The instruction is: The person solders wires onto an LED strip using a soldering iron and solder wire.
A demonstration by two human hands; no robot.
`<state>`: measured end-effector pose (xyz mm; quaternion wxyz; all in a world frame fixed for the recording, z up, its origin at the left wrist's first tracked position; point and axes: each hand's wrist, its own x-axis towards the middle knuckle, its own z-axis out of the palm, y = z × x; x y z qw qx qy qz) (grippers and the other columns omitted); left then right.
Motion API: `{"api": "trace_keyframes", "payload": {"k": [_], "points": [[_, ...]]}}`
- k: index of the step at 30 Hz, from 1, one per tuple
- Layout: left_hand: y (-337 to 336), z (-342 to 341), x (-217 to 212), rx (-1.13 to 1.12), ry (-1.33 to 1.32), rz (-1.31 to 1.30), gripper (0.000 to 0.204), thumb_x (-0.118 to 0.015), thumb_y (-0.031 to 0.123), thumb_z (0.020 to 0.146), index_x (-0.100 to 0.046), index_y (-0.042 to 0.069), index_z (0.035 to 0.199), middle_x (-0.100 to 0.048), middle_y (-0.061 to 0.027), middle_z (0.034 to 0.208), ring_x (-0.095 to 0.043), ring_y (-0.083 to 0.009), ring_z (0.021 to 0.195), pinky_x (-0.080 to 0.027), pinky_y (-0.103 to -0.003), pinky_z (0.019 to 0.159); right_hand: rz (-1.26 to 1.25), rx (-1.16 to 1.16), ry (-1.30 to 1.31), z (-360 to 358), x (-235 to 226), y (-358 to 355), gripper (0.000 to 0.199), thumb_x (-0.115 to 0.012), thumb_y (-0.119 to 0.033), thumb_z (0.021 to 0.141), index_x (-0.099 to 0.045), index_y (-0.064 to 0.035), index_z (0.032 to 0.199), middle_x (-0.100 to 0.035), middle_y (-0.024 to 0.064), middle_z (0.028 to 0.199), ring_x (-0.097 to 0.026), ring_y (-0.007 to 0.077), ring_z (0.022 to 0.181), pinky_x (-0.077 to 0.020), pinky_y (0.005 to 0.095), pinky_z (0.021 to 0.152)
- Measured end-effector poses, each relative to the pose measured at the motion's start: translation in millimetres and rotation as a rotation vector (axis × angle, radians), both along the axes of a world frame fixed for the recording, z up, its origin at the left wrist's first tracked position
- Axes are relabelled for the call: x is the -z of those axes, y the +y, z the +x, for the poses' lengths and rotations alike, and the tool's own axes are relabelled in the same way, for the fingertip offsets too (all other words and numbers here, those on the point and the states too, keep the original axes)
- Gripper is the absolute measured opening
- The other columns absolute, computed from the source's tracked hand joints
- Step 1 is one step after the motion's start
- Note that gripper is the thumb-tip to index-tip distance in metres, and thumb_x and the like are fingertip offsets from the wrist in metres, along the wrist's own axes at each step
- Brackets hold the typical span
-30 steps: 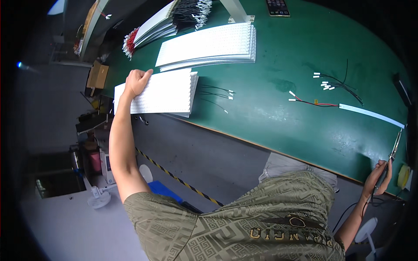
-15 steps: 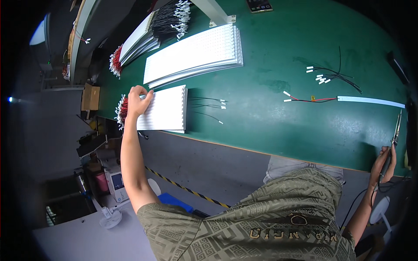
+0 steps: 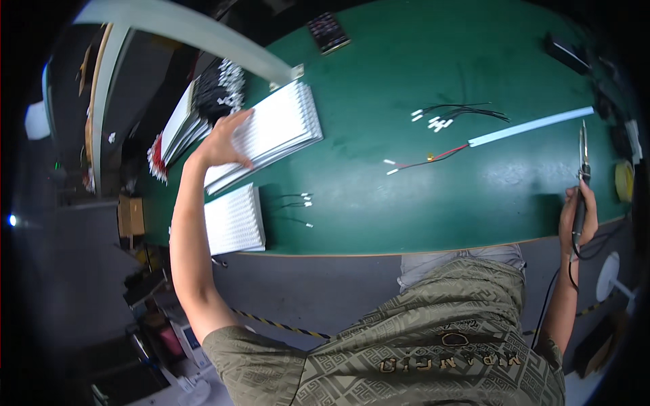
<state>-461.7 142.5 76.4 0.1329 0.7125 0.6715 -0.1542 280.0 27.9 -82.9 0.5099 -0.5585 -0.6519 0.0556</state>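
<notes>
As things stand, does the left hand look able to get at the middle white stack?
Probably yes: the left hand is spread over the left part of the middle white stack, with no object visibly in between.

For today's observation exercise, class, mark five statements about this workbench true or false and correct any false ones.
1. The tabletop is green. True.
2. The right hand holds a corded tool. True.
3. The left hand is clenched into a fist over the nearest white stack. False: its fingers are spread, over the middle white stack.
4. Red and black wires run from the left end of the light-blue strip. True.
5. The phone lies between the hands, by the front edge. False: it lies toward the far side.
</notes>
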Motion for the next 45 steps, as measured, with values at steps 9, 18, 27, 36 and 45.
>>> {"api": "trace_keyframes", "payload": {"k": [9, 18, 27, 36, 45], "points": [[-22, 69, -61, 0.133, -0.022, 0.416, 0.119, -0.103, 0.034, 0.054, -0.05, 0.021, 0.16, -0.049, -0.0169, 0.159, -0.049, -0.0417, 0.143, -0.048, -0.06, 0.116, 0.113, -0.109, 0.063, -22, -17, 6, 0.033, -0.061, 0.015, 0.098, -0.068, -0.002, 0.126, -0.069, 0.0103, 0.089, -0.064, 0.0167, 0.075, -0.0526, 0.0285, 0.067], [-31, 337, -63, 0.443, -0.252, 0.492, 0.106, -0.096, 0.05, 0.061, -0.056, 0.008, 0.15, -0.056, -0.0277, 0.141, -0.063, -0.0473, 0.118, -0.059, -0.055, 0.093, 0.275, -0.102, 0.055, -7, -35, -3, 0.045, -0.06, 0.017, 0.088, -0.064, -0.0037, 0.128, -0.07, 0.0135, 0.089, -0.063, 0.0191, 0.068, -0.0525, 0.0295, 0.061], [-18, 591, 5, 0.391, -0.333, 0.233, 0.095, -0.088, 0.056, 0.072, -0.063, -0.011, 0.135, -0.065, -0.0309, 0.119, -0.067, -0.0417, 0.103, -0.061, -0.045, 0.084, 0.293, -0.092, 0.096, 63, -66, -71, 0.039, -0.058, 0.014, 0.093, -0.062, -0.0028, 0.128, -0.069, 0.014, 0.085, -0.063, 0.0197, 0.069, -0.0526, 0.0303, 0.062], [36, 547, 18, 0.009, -1.431, -0.683, 0.087, -0.075, 0.063, 0.085, -0.064, -0.004, 0.14, -0.066, -0.0309, 0.129, -0.07, -0.0384, 0.113, -0.06, -0.042, 0.096, 0.342, -0.093, 0.261, 74, -55, -101, 0.04, -0.06, 0.007, 0.096, -0.057, -0.0163, 0.128, -0.071, 0.0149, 0.087, -0.062, 0.0223, 0.071, -0.0516, 0.0356, 0.06], [27, 554, -3, -0.171, -1.369, -0.619, 0.098, -0.062, 0.075, 0.087, -0.062, -0.008, 0.139, -0.066, -0.0333, 0.125, -0.072, -0.0361, 0.108, -0.061, -0.049, 0.088, 0.301, -0.036, 0.09, 80, -65, -87, 0.057, -0.037, 0.011, 0.099, -0.045, -0.0293, 0.139, -0.063, 0.0099, 0.083, -0.048, 0.0193, 0.065, -0.0483, 0.0356, 0.062]]}}
